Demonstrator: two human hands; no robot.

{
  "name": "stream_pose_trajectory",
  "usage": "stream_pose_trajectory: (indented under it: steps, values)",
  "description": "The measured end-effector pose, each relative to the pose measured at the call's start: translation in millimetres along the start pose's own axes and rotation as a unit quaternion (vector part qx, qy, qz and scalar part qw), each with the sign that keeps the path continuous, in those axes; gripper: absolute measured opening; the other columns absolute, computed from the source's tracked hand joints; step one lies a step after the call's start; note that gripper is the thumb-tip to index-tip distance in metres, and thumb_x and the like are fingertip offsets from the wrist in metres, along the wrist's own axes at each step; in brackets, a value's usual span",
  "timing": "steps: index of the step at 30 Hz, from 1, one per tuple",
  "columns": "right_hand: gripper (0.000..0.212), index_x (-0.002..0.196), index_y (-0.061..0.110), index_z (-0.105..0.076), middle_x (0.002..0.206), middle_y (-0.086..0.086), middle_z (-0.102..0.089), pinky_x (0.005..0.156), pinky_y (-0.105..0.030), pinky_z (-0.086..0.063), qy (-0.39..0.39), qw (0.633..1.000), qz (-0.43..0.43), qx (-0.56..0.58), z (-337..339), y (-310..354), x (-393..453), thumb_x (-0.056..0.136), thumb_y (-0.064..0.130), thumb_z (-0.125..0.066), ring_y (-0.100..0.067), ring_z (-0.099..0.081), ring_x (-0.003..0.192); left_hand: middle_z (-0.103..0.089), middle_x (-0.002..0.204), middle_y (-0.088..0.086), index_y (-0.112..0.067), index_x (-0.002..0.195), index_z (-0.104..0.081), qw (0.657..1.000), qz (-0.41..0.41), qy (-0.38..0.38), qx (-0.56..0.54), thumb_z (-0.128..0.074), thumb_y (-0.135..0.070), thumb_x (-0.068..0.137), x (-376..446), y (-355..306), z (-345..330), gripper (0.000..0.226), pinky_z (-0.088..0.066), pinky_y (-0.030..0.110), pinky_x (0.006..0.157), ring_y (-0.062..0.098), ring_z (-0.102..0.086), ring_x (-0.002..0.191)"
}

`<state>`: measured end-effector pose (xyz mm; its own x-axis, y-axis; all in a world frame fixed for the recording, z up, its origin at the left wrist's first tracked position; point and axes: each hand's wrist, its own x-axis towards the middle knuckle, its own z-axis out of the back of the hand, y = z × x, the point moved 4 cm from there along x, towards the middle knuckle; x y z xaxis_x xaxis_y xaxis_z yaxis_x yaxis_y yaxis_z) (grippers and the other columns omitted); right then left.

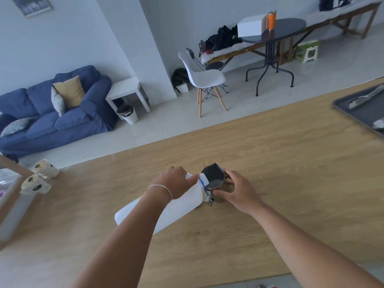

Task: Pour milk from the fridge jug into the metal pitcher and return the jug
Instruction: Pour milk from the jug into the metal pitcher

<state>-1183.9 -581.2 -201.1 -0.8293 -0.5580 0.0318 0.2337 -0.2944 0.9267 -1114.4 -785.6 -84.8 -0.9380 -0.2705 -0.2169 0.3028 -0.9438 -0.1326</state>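
Left hand [174,181] tips white plastic milk jug [166,213], spout over round steel pitcher [214,179]; right hand [234,190] clasps pitcher, steadying it.

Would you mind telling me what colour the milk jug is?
The milk jug is white, with blue at the neck; head view.

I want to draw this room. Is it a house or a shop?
Most likely a home, an open living and kitchen space. There is a blue sofa with cushions, a small round table with a white chair, and a wooden counter where someone pours milk.
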Motion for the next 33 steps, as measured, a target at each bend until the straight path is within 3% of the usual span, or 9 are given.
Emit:
stream_pose_trajectory:
  steps: [5,10,18,33]
  values:
    - [0.085,0.144,0.044,-0.044,0.132,0.024,-0.057,0.102,-0.036,-0.053,-0.007,1.000,0.002,0.003,-2.4,-0.1,-6.5,0.070,0.066,-0.079,0.001,-0.057,0.120,-0.047,0.055,-0.001,-0.021,0.052,-0.045,1.000,-0.005,0.003,0.020,-0.038,-0.069,0.091,3.4,-1.3,-1.9,0.062,-0.036,0.030,0.051,0.018,-0.046,0.051]
    - [0.083,0.147,0.035,-0.046,0.134,0.018,-0.059,0.103,-0.038,-0.052,-0.023,1.000,0.005,-0.004,-3.5,1.6,-9.3,0.075,0.058,-0.081,-0.003,-0.056,0.123,-0.051,0.059,0.000,-0.021,0.054,-0.047,0.999,0.004,-0.002,0.039,-0.038,-0.073,0.086,6.7,-0.5,-0.4,0.061,-0.035,0.030,0.050,0.017,-0.049,0.054]
    - [0.084,0.144,0.036,-0.048,0.130,0.021,-0.061,0.100,-0.037,-0.054,-0.033,0.999,0.007,0.016,-5.1,1.4,-13.6,0.072,0.058,-0.084,-0.001,-0.059,0.119,-0.054,0.067,0.000,-0.022,0.059,-0.051,0.996,0.015,0.002,0.085,-0.041,-0.075,0.085,7.7,-5.2,6.1,0.060,-0.038,0.032,0.054,0.023,-0.056,0.064]
    - [0.086,0.145,0.029,-0.049,0.127,0.015,-0.063,0.097,-0.038,-0.056,-0.035,0.999,0.013,0.014,-4.3,3.3,-13.9,0.072,0.056,-0.084,-0.006,-0.062,0.114,-0.057,0.071,0.000,-0.020,0.069,-0.058,0.995,0.018,0.010,0.102,-0.040,-0.076,0.087,7.7,-7.2,11.8,0.061,-0.034,0.030,0.050,0.018,-0.053,0.062]
